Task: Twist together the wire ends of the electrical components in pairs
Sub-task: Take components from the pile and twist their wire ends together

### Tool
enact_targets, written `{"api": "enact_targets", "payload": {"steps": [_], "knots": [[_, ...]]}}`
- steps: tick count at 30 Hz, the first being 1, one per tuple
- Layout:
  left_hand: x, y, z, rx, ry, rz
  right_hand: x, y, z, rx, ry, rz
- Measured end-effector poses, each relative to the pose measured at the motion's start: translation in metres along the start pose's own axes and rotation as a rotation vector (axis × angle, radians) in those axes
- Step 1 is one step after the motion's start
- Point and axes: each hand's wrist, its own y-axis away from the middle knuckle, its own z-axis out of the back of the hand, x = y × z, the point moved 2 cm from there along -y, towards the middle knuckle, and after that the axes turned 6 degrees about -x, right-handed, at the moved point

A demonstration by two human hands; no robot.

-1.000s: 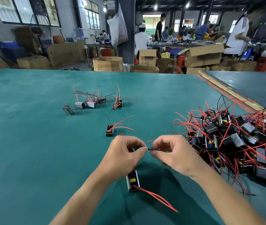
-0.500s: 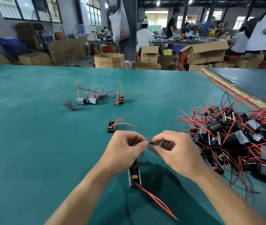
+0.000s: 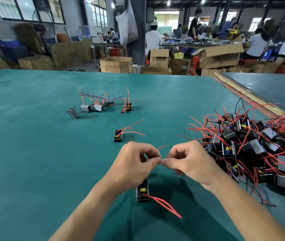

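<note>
Left hand [image 3: 134, 165] and right hand [image 3: 193, 162] curled, fingertips meeting, both pinching red wire ends [image 3: 161, 147] above component [image 3: 142, 191]

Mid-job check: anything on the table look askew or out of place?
Only the grey component at the left end of the far group: it sits tilted, its body apart from its neighbours. Nothing else stands out.

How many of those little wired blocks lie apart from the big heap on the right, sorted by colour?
Silvery-grey blocks: 4
Black blocks with yellow parts: 3, the nearest with its wire ends pinched by the left hand and right hand
Total: 7
The heap is too tangled to count.
</note>
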Motion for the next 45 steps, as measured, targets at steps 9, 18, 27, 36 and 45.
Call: {"api": "enact_targets", "payload": {"steps": [9, 18, 27, 36, 45], "knots": [[0.001, 0.0, -0.003, 0.003, 0.068, 0.011, 0.002, 0.005, 0.002, 0.088, -0.134, -0.104], [0.003, -0.002, -0.002, -0.029, 0.169, 0.145, 0.001, 0.004, -0.002, -0.146, 0.152, 0.317], [0.003, -0.003, -0.001, -0.032, 0.187, 0.18, -0.002, 0.004, 0.0, -0.141, 0.263, 0.35], [0.001, -0.001, -0.003, -0.033, 0.074, 0.092, 0.002, 0.002, -0.001, 0.008, 0.126, 0.039], [-0.004, 0.003, -0.003, -0.04, -0.218, -0.123, -0.006, 0.004, 0.0, 0.209, -0.1, -0.32]]}}
